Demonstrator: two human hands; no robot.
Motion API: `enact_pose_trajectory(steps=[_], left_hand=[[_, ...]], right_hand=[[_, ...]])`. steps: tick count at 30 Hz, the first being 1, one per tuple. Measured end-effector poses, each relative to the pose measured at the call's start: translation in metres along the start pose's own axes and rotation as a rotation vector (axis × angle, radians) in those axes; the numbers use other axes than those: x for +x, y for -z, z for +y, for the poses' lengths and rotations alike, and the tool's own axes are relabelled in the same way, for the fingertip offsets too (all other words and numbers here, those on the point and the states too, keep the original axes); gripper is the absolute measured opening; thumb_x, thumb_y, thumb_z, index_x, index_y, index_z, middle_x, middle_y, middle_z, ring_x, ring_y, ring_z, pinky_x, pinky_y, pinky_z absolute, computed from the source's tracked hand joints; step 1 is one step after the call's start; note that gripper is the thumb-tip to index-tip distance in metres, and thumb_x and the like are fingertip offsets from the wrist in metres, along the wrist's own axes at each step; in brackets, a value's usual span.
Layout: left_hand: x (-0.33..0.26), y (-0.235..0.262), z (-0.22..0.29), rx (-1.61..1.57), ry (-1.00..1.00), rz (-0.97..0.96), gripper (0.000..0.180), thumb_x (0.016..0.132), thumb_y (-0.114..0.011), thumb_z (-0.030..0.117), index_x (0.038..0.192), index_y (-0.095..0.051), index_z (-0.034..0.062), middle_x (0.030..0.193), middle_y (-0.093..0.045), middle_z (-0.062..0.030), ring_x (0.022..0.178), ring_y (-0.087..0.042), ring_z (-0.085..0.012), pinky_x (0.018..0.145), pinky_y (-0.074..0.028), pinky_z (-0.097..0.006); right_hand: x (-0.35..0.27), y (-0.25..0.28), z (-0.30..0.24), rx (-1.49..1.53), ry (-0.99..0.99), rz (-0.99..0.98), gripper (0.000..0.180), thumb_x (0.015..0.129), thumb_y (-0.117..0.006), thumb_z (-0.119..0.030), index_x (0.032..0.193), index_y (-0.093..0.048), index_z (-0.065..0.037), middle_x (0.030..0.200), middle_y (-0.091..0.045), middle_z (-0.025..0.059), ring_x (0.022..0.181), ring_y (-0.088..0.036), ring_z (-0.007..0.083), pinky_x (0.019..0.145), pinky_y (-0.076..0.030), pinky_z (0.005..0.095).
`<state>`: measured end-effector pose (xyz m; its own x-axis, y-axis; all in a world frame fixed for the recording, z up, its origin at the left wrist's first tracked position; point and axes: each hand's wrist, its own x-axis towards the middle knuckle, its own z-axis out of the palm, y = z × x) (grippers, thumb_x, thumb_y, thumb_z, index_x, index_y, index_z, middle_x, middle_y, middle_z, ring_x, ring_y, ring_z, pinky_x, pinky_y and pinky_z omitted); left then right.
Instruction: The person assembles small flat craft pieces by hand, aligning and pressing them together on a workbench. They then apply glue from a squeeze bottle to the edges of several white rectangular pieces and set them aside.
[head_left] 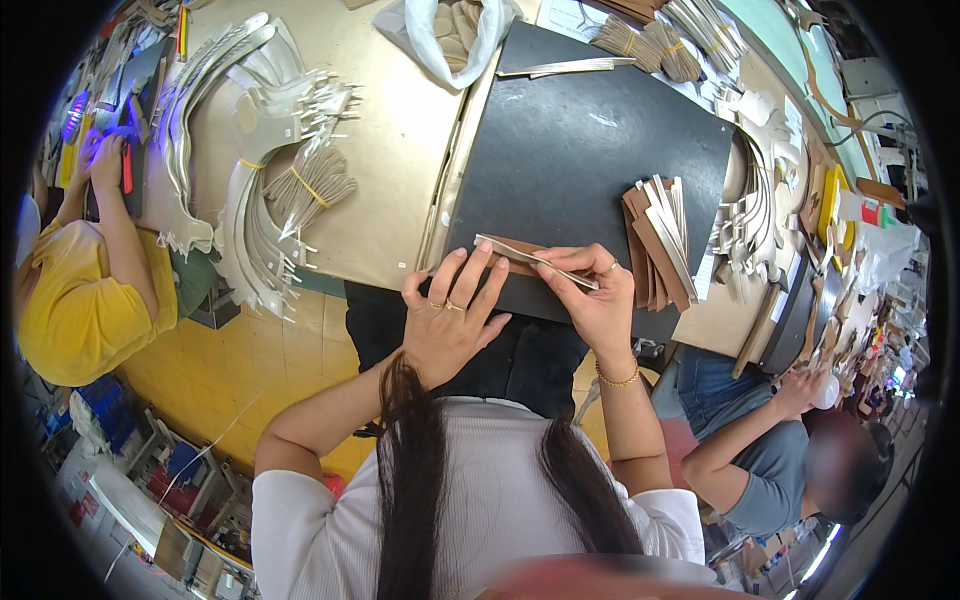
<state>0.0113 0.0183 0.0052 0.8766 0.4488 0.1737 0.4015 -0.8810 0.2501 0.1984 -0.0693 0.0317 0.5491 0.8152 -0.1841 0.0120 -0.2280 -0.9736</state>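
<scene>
Fingers of the right hand [606, 308] are clamping the pale strip [528, 257]; the left hand's [445, 318] are standing apart, touching its other end. I am viewing it at 7 o'clock on the black mat [590, 130], a strip stack [655, 248] lying at 3 o'clock from it.

A co-worker's head [838, 466] is blurred; one brown strip [525, 246] is partly hidden.
</scene>
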Motion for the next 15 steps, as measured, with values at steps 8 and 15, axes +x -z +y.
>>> enact_pose_trajectory(steps=[8, 15], left_hand=[[0.011, 0.018, 0.008, -0.052, 0.036, -0.146, 0.082, 0.075, -0.082, 0.034, 0.144, -0.046, 0.0099, 0.151, -0.040, -0.0119, 0.140, -0.037, -0.0299, 0.109, -0.032, -0.050], [0.021, 0.019, 0.008, -0.161, 0.029, -0.112, 0.088, 0.071, -0.086, 0.025, 0.145, -0.044, 0.0035, 0.144, -0.046, -0.0168, 0.138, -0.044, -0.0329, 0.113, -0.037, -0.048]], right_hand=[[-0.014, 0.007, -0.006, -0.041, -0.086, 0.145, 0.012, 0.089, -0.072, 0.000, 0.101, -0.071, 0.002, 0.094, -0.071, 0.0089, 0.083, -0.071, 0.0125, 0.072, -0.058, 0.0249], [-0.015, 0.018, -0.011, -0.112, -0.138, 0.223, 0.016, 0.088, -0.073, -0.001, 0.102, -0.070, 0.004, 0.091, -0.068, 0.0074, 0.078, -0.071, 0.0119, 0.065, -0.057, 0.0233]])
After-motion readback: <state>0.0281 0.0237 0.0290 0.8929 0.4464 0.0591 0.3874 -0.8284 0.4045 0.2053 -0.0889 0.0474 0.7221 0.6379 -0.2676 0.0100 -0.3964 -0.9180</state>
